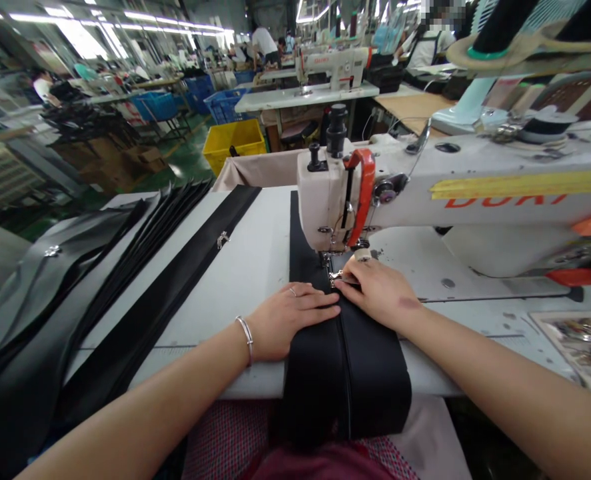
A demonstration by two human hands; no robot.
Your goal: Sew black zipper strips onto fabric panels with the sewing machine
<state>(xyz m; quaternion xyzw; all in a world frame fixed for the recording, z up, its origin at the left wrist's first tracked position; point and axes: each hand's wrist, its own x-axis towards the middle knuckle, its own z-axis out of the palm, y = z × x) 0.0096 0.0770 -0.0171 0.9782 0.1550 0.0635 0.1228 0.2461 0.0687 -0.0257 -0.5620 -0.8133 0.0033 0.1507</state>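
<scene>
The right grip (pixel 378 288) partly covers a metal fitting (pixel 334 276); whether its thumb and forefinger are clamped on that fitting cannot be told. Just beyond this grip, the head of the sewing machine (pixel 415 170) conceals part of the black strip (pixel 315 373), and the needle point cannot be made out. The left grip (pixel 282 317) lies flat on the strip, fingers extended, clamped on nothing. The strip rests on the bench (pixel 260 267) beneath both grips; its near portion hangs over the bench edge, toward the lap. Its surface is smooth and black, with one narrow lengthwise line running between the grips. Count: one strip under the grips; one separate dark strip (pixel 195 260) left of the left grip, carrying one silver fitting (pixel 222 240); one pile of strips (pixel 50 287) farther left, overlapped, cut off and uncountable.
</scene>
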